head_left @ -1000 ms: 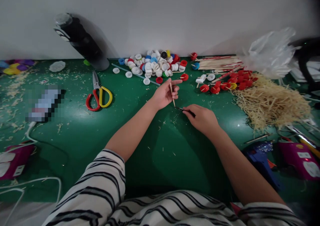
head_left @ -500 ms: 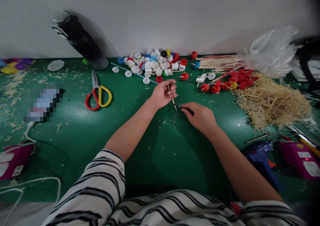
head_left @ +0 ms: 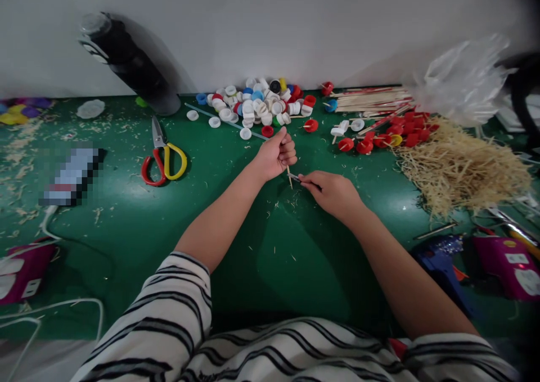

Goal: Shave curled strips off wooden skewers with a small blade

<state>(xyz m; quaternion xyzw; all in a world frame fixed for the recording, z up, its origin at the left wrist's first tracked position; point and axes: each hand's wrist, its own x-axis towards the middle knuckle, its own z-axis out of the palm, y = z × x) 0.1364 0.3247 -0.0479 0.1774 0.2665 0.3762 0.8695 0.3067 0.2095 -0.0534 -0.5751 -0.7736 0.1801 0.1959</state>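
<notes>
In the head view my left hand [head_left: 275, 156] is closed round a thin wooden stick [head_left: 290, 183]. The stick's pointed lower end sticks out below my fingers. My right hand [head_left: 338, 195] grips a small dark-handled knife [head_left: 294, 177], its blade lying against the stick just under my left fist. Fine wood shavings [head_left: 276, 205] are scattered on the green table below. Beyond my left hand is a heap of bottle caps [head_left: 261, 109], mostly white with some red and blue ones. A red cap [head_left: 311, 125] with a stick through it lies to the right.
Scissors [head_left: 164, 160], a phone [head_left: 73, 174] and a black bottle [head_left: 130, 61] are on the left. To the right lie wooden sticks [head_left: 371, 100], red caps [head_left: 365, 144], a pile of shredded straw [head_left: 464, 168], a blue glue gun [head_left: 442, 258] and a magenta power strip [head_left: 502, 258].
My left hand has turned and its fingers have closed further round the stick, whose tip has shifted left. The knife has moved slightly left along with it.
</notes>
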